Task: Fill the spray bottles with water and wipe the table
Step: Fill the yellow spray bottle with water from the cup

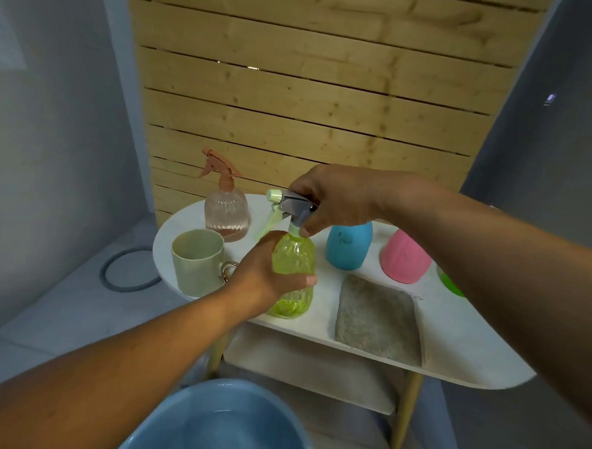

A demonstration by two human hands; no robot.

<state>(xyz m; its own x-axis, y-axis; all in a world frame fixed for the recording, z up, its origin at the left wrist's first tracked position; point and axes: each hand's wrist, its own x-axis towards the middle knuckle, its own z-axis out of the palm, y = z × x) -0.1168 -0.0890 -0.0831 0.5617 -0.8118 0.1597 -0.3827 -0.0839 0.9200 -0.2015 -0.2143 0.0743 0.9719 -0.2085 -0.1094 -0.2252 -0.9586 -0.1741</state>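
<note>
We are wrapping our left grip (264, 274) around the green spray bottle (293, 275) while our right grip (333, 200) is pinching its trigger head (293, 207). The bottle is standing on the white surface (453, 342), with the grey cloth (379, 318) just right of it, the pink spray bottle (225, 208) behind-left.

white table (453, 339) | on it: spray bottles (293, 275) (226, 213), mug (196, 262), grey cloth (379, 318)

Mug (196, 260) left of bottle (294, 272), cloth (379, 318) right.
</note>
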